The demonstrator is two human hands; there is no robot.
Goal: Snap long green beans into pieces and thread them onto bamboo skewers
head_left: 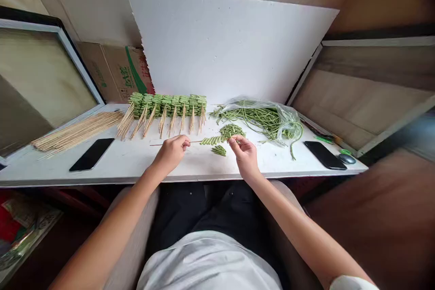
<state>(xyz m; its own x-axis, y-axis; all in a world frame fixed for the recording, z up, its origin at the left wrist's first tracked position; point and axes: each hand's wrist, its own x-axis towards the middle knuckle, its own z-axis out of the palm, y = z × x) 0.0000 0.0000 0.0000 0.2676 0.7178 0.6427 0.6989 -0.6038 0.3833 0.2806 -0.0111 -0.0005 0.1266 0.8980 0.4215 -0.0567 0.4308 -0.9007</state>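
My left hand [175, 152] is closed around a thin wooden skewer [157, 145], whose bare end sticks out to the left. Several short green bean pieces [211, 140] are threaded side by side along its right part. At the skewer's right end my right hand [244, 152] pinches with thumb and fingers; what lies between the fingertips is too small to make out, though it seems to be a bean piece. Just below the threaded pieces lies a small group of cut beans [219, 150]. Behind my right hand is a heap of cut bean pieces [233, 130].
Stacked finished bean skewers [170, 105] line the back left. Loose bare skewers [79, 131] and a phone [92, 154] lie at left. Long beans [254, 115] in a clear plastic bag [285, 120] are at back right, near another phone [324, 155]. A white board [231, 45] stands behind.
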